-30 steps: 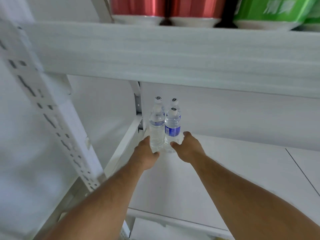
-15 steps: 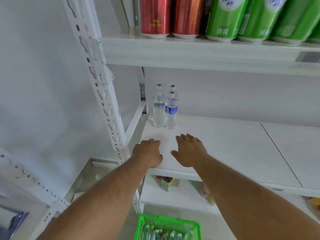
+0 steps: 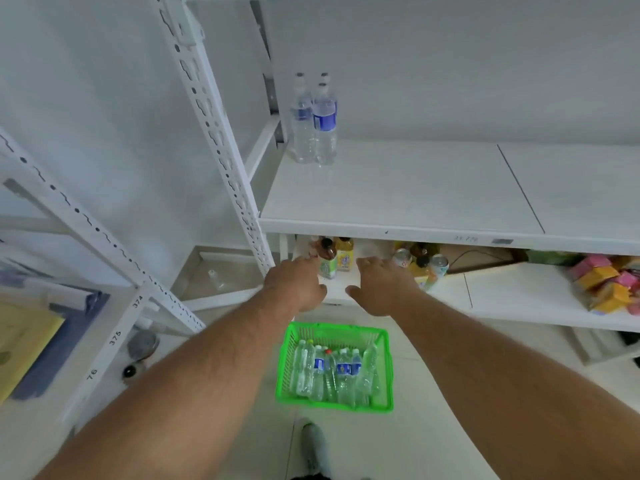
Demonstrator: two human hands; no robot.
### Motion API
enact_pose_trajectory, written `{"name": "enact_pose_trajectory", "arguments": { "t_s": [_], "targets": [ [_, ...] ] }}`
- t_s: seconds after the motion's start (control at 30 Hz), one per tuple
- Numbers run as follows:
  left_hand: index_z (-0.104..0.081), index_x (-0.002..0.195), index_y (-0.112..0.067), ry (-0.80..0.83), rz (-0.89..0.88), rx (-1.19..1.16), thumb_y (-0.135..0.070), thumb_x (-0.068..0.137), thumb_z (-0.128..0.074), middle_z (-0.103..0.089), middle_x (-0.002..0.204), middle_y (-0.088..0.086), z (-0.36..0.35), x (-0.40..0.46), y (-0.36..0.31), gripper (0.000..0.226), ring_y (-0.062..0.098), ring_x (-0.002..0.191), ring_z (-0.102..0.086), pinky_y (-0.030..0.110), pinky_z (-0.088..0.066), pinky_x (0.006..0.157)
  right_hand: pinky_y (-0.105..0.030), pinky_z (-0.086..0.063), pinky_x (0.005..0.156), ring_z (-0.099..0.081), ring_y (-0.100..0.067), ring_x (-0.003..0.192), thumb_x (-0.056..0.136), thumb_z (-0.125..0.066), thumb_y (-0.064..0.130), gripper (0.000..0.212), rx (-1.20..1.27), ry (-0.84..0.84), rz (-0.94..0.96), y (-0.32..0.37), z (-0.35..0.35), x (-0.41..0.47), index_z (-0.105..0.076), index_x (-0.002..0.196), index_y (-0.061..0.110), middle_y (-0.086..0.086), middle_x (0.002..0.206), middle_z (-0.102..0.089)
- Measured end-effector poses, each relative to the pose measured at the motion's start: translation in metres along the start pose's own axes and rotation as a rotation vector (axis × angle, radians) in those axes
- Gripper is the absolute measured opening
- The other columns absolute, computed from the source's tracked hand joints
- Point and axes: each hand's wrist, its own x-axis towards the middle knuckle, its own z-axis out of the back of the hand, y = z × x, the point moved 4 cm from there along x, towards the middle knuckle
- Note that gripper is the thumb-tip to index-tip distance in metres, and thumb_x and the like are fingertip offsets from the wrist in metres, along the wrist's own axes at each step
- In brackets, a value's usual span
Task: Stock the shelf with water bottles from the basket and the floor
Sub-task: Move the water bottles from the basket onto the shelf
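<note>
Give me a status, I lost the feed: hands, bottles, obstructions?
Left hand and right hand open, empty. Three water bottles on shelf; more in green basket. Nothing in the way.

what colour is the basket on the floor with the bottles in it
Bright green basket, seen in the head view.
</note>
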Motion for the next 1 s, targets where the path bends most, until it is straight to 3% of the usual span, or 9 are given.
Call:
{"name": "enact_pose_trajectory", "arguments": {
  "t_s": [0.13,0.53,0.73,1.0],
  "targets": [
    [-0.029,0.151,-0.029,0.075,-0.016,-0.020,-0.049,0.088,-0.052,-0.040,0.153,-0.001,-0.045,-0.028,-0.004,0.070,0.027,0.133,-0.044,0.042,-0.043,0.102,-0.046,-0.040,0.104,-0.042,-0.034,0.132,0.094,-0.047,0.055,0.063,0.054,0.053,-0.022,-0.004,-0.035,-0.034,-0.041,0.140,0.012,-0.011,0.142,-0.049],
    [-0.034,0.148,-0.030,0.252,0.036,-0.178,-0.051,0.086,-0.053,-0.047,0.147,0.003,-0.163,-0.061,0.072,0.067,0.030,0.130,-0.048,0.041,-0.044,0.102,-0.043,-0.043,0.103,-0.046,-0.032,0.129,0.095,-0.047,0.054,0.064,0.153,0.223,-0.199,0.025,-0.147,-0.077,-0.039,0.143,0.013,-0.011,0.141,-0.049],
    [-0.027,0.152,-0.031,0.345,0.096,-0.232,-0.054,0.085,-0.053,-0.042,0.151,0.003,-0.212,-0.051,0.095,0.075,0.030,0.133,-0.046,0.041,-0.042,0.105,-0.042,-0.043,0.101,-0.047,-0.032,0.127,0.095,-0.046,0.053,0.065,0.219,0.317,-0.260,0.033,-0.199,-0.075,-0.036,0.145,0.014,-0.011,0.139,-0.049],
    [-0.030,0.150,-0.026,0.396,0.208,-0.333,-0.055,0.083,-0.055,-0.048,0.145,0.005,-0.265,-0.004,0.089,0.077,0.028,0.129,-0.051,0.039,-0.045,0.102,-0.040,-0.044,0.097,-0.051,-0.033,0.124,0.093,-0.048,0.055,0.064,0.329,0.399,-0.360,-0.016,-0.268,-0.028,-0.041,0.141,0.012,-0.012,0.138,-0.051]
  ]
}}
